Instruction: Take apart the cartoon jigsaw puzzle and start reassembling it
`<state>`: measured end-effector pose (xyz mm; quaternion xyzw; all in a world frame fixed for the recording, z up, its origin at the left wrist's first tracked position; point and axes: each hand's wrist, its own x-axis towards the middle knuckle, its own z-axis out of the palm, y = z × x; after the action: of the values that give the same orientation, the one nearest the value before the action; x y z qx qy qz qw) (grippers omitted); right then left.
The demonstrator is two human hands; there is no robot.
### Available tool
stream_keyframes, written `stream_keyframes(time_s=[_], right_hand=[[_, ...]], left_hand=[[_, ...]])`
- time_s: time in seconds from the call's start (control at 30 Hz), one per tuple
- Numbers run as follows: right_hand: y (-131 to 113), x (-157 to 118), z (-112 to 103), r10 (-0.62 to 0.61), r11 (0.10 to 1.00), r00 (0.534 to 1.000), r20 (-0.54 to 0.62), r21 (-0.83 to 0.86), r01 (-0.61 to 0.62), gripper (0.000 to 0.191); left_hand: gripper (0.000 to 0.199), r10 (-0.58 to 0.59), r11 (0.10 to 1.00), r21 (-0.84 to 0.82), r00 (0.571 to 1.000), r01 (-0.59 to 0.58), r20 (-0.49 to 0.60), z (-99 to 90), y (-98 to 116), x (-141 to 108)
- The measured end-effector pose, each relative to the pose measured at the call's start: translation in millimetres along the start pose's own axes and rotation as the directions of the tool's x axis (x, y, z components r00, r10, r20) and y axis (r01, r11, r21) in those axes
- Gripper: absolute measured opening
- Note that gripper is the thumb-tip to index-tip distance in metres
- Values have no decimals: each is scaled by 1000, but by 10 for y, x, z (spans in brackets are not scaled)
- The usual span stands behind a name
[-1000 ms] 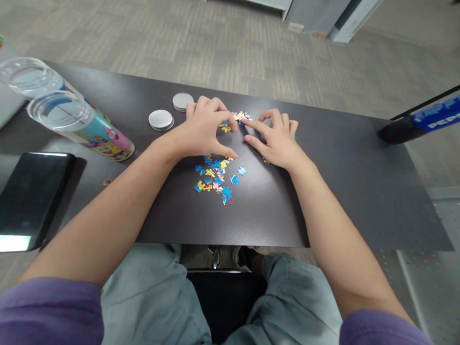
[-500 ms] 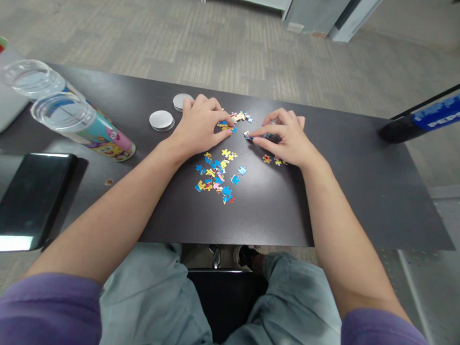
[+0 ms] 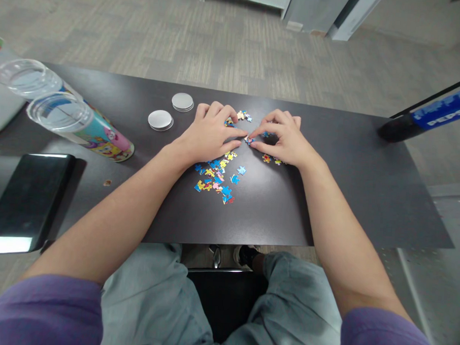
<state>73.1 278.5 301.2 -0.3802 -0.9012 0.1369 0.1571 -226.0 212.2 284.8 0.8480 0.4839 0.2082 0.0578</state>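
on the left of the dark table (image 3: 367, 173) i see a flat black device (image 3: 28, 202) near two printed tubes (image 3: 102, 136) and white discs (image 3: 159, 119); at right, a pepsi bottle (image 3: 444, 114); beyond, grey patterned carpet (image 3: 144, 41).

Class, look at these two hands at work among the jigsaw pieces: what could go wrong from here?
The small multicoloured cardboard jigsaw piece at the right hand's fingertips might slip, as little of it shows between the fingers.

The left hand could brush the loose blue, yellow and pink pieces just below it.

The tall cartoon-printed cylinder stands near the left forearm; a bump might tip it.
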Motion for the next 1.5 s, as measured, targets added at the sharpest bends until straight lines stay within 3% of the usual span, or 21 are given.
stream_keyframes(time_s=[0.3, 0.63, 0.97, 1.27, 1.5], right_hand=[[20, 6, 5, -3, 1000, 1000, 5, 7, 3, 35], [313, -74, -121, 61, 992, 997, -50, -103, -66, 33], [-122, 54, 107, 26, 1000, 1000, 10, 15, -26, 30], [-124, 70, 59, 27, 987, 999, 48, 158, -34, 20], [-148, 33, -5, -103, 970, 988, 118, 230, 74, 20]], left_hand=[[35, 86, 995, 47, 996, -84, -27, -5, 48, 0], [28, 78, 997, -4, 995, -79, -68, -44, -4, 7], [28, 59, 998, -13, 996, -60, -67, -80, -15, -4], [23, 5, 999, -49, 985, -14, -172, -31, -94, 10], [24, -50, 997, -63, 983, 39, -178, -77, -120, 25]])
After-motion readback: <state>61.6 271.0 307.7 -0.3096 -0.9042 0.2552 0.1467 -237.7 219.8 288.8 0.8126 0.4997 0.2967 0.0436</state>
